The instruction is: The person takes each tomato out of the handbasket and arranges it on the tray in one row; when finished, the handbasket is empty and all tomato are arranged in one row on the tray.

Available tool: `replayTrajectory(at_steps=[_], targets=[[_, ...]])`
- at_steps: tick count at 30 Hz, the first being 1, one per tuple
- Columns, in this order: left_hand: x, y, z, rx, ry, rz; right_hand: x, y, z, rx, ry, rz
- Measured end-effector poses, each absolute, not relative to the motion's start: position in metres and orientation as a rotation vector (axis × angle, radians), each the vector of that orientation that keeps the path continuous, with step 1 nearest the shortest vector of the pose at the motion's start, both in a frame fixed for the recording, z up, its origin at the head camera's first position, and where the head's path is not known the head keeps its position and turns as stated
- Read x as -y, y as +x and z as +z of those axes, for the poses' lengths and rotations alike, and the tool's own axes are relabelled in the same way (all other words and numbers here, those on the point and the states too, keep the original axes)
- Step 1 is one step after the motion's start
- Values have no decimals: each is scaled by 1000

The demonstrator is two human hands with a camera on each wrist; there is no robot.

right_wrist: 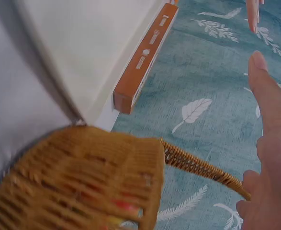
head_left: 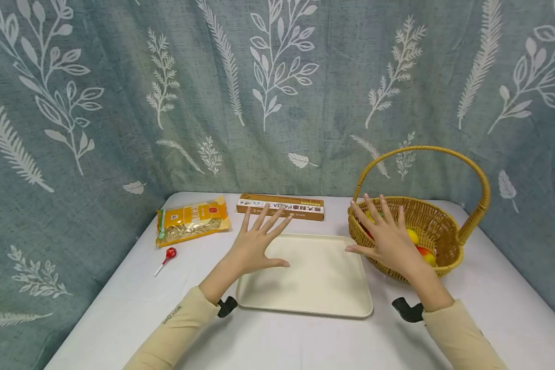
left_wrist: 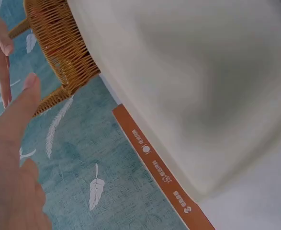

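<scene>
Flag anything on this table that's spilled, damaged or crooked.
Nothing looks spilled or damaged. The yellow bag lies slightly askew beside the pasta box, and the lollipop lies loose in front of the bag, but neither seems really odd. The tray lies flat and the basket stands upright with fruit inside.

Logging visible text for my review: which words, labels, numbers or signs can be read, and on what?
"意大利面 PASTA": long box
Long box, brown side: small characters, too small to read
Orange bag: printing too small to read
Left sleeve: small lettering, unreadable
</scene>
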State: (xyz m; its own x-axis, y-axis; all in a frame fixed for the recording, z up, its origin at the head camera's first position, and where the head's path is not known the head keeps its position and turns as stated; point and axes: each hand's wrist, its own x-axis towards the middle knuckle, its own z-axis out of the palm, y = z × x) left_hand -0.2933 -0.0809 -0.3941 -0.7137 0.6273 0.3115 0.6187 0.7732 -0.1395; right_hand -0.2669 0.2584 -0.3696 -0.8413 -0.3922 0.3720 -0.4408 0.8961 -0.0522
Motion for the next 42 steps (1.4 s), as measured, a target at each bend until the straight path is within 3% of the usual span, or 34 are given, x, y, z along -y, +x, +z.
replayTrajectory(at_steps=[11, 20, 32, 42], targets=[[116, -288, -395, 2708, -997, -71, -288, -267, -347, 2762, 766, 414], [143, -289, -402, 2836, -1086, -420, -316, -275, -338, 2812, 887, 604], [153, -286, -411, 2886, -1044, -975, -347, -282, -339, 2785, 788, 521], [166, -295, -429, 3082, -877, -1163, -363, -291, -337, 2966, 619, 599]])
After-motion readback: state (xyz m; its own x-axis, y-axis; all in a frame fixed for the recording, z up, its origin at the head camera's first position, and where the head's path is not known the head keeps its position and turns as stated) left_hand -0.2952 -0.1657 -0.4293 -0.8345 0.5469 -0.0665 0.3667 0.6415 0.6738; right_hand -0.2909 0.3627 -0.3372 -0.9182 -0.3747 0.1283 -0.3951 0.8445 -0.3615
